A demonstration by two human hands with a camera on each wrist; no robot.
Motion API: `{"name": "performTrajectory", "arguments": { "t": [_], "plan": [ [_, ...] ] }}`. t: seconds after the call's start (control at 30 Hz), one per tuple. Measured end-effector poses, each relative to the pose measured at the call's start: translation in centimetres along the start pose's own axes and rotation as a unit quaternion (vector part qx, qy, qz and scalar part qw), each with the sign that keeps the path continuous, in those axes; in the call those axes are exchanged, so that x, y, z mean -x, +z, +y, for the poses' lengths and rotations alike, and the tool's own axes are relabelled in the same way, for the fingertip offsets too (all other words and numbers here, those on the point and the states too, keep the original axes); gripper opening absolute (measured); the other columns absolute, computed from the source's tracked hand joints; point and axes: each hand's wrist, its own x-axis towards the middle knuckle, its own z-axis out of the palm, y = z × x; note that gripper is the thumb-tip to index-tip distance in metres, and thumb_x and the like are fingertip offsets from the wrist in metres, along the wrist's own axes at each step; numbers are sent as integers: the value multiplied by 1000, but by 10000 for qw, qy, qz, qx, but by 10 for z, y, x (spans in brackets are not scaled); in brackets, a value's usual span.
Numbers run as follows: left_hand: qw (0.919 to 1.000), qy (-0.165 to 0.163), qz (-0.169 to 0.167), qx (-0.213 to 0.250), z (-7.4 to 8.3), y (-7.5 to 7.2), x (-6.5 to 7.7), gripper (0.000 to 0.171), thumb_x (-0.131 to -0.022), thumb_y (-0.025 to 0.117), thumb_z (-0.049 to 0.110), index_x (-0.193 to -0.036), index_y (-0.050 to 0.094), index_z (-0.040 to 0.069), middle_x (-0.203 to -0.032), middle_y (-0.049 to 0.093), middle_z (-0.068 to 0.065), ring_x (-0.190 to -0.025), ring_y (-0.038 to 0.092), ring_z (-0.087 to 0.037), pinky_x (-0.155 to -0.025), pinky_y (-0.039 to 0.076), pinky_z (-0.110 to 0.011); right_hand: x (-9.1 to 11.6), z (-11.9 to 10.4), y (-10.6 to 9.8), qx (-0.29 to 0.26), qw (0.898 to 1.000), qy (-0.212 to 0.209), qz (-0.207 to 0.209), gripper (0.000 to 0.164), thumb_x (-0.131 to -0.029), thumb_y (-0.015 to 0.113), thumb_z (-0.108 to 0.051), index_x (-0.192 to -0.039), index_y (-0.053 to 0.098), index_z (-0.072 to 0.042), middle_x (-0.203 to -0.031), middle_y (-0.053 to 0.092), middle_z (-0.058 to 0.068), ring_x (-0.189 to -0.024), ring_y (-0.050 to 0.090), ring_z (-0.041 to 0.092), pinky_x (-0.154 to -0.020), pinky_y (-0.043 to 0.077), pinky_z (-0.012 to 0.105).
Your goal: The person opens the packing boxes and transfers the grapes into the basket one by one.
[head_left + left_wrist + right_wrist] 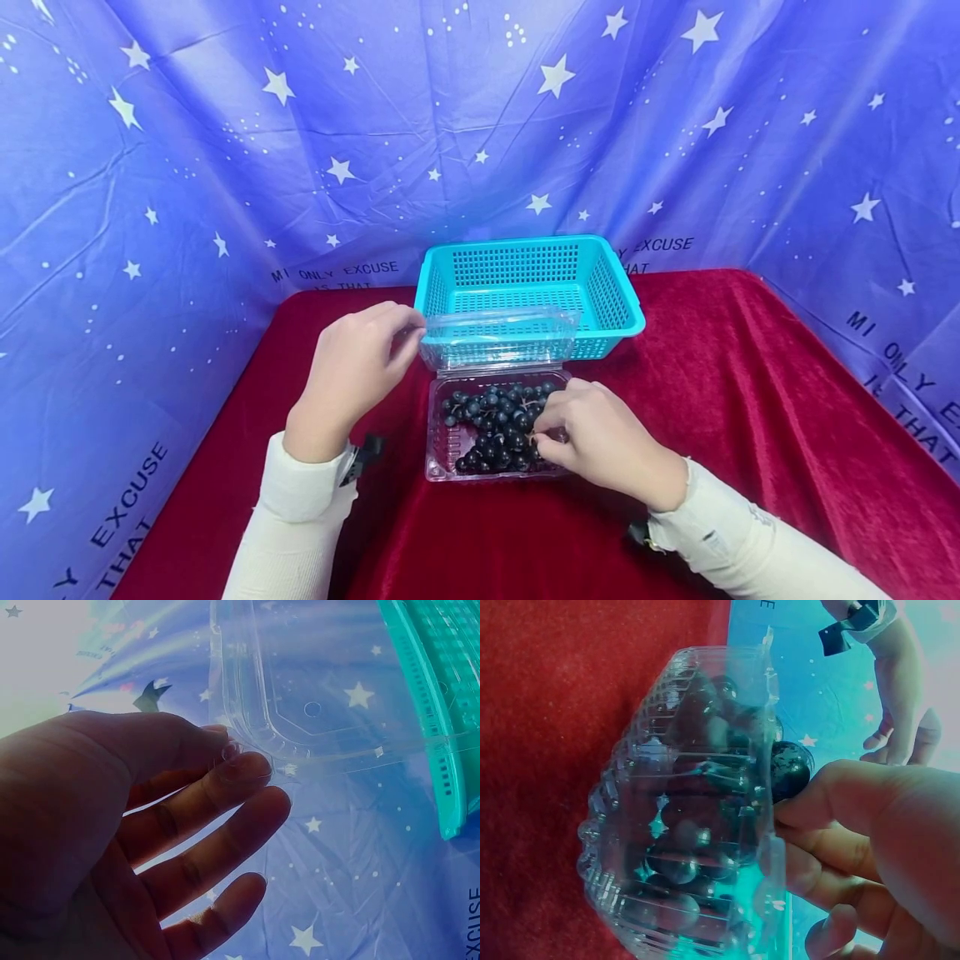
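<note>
A clear plastic clamshell box [442,462] sits on the cloth with its lid [502,337] raised at the back. Dark grapes [491,417] on stems fill much of its base. My left hand [363,358] pinches a corner of the lid between thumb and forefinger; in the left wrist view the other fingers of this hand [187,817] are spread below that corner. At the box's right side, my right hand [600,433] reaches over the rim and pinches the bunch by its stem. In the right wrist view a grape [789,771] shows above the rim beside the thumb; the fingertips are partly hidden.
A turquoise plastic basket [633,321] with slotted walls stands right behind the box, and the raised lid overlaps its front wall in the head view. Dark red velvet cloth [720,367] covers the table. A blue star-printed curtain [480,108] surrounds the back and sides.
</note>
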Motion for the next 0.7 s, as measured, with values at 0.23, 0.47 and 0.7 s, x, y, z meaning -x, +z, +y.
{"name": "performTrajectory", "arguments": {
  "t": [0.23, 0.47, 0.7],
  "plan": [
    [10000, 20, 24, -13, 0, 1, 0, 13, -94, 67, 15, -98, 78, 20, -89, 74, 5, -61, 54, -12, -54, 48, -31, 0, 0, -6, 84, 9997, -86, 225, 6, -78, 84, -23, -79, 81, -29, -73, 65, -16, -69, 41, 4, -65, 38, 25],
    [10000, 25, 36, -18, 0, 1, 0, 13, -93, 66, 14, -97, 77, 20, -88, 74, 6, -62, 56, -12, -55, 50, -33, -1, 1, -11, 119, 9993, -115, 329, 6, -79, 83, -24, -79, 81, -29, -75, 66, -18, -71, 44, 5, -68, 42, 28],
    [10000, 26, 22, 6, 0, 0, 0, 13, -93, 66, 14, -97, 77, 19, -88, 74, 6, -61, 55, -12, -54, 49, -32, -1, 0, -16, 96, 9987, -128, 487, 6, -80, 83, -24, -79, 80, -30, -77, 65, -19, -73, 47, 4, -71, 45, 29]
  ]
}}
